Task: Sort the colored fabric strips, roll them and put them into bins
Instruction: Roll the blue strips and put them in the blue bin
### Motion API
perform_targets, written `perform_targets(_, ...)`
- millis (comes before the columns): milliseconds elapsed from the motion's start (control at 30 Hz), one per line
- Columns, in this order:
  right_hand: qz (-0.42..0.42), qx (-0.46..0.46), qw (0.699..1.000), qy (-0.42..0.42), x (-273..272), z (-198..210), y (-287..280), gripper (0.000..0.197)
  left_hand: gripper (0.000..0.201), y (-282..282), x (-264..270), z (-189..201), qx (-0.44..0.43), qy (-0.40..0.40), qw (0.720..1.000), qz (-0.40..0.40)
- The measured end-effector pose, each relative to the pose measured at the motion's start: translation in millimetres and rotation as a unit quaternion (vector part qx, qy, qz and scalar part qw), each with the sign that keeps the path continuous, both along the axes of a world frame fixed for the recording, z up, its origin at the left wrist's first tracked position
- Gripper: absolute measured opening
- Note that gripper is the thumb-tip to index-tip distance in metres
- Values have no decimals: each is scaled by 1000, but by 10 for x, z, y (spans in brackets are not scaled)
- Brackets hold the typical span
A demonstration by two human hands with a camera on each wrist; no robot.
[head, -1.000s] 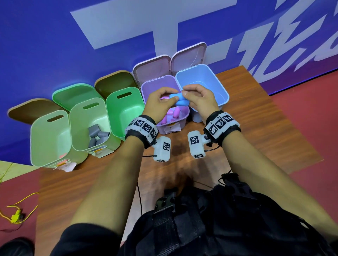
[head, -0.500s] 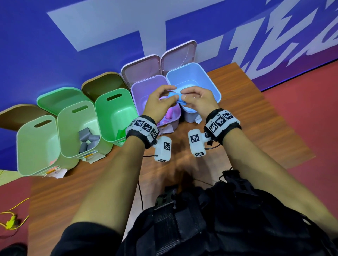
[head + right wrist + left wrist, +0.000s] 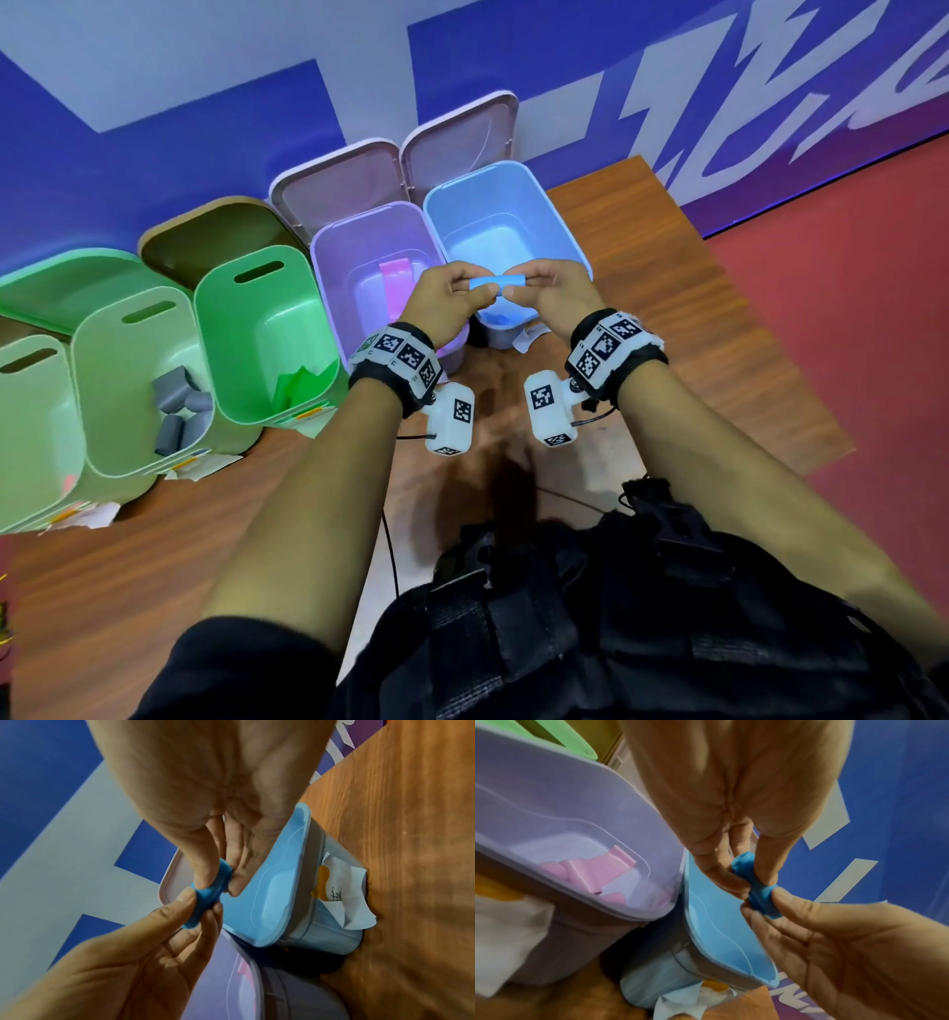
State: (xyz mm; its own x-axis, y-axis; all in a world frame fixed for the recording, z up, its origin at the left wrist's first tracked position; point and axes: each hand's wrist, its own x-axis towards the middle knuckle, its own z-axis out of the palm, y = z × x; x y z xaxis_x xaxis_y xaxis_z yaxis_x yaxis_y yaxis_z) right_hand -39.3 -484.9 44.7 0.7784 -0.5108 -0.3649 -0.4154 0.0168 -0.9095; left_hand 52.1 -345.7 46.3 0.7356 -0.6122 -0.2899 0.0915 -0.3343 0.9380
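Since the earlier frames, both hands have come a little apart, so the blue fabric roll (image 3: pixel 497 282) now lies level between them, and the row of bins sits further to the right in the head view. Nearest to the camera are the two forearms and the black wristbands with printed markers. Above them, the left hand (image 3: pixel 442 303) pinches the left end of the blue roll between thumb and fingers, and the right hand (image 3: pixel 555 294) pinches the right end in the same way. The roll is in the air, over the near rim of the blue bin (image 3: pixel 557 216). Just to the left of it stands the purple bin (image 3: pixel 328 267), touching the blue one, with pink strips (image 3: pixel 395 280) inside. Further left is a bright green bin (image 3: pixel 241 329) with a green piece at its bottom, then a pale green bin (image 3: pixel 102 380) holding grey rolls (image 3: pixel 177 406). All bins stand on the wooden table (image 3: pixel 719 360) against the blue and white wall (image 3: pixel 154 128), with their lids open.
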Motion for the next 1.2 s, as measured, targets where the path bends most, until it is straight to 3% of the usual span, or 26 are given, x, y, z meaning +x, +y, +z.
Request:
perform_targets(267, 2, 9, 999, 30, 93, -154, -87, 11, 14, -167, 135, -192, 29, 26, 999, -2)
perform_targets(400, 7, -23, 999, 41, 152, -256, -76, 11, 12, -193, 169, -356, 57, -11, 998, -9)
perform_targets(567, -23, 11, 998, 64, 212, -308, -105, 11, 13, -170, 228, -479, 86, -61, 994, 4)
perform_targets(867, -41, 47, 994, 89, 178, -375, -80, 14, 19, -114, 254, -491, 95, -77, 993, -3)
perform_targets(1200, -19, 11, 995, 97, 118, -333, -80, 9, 17, -112, 254, -465, 91, -50, 995, 6)
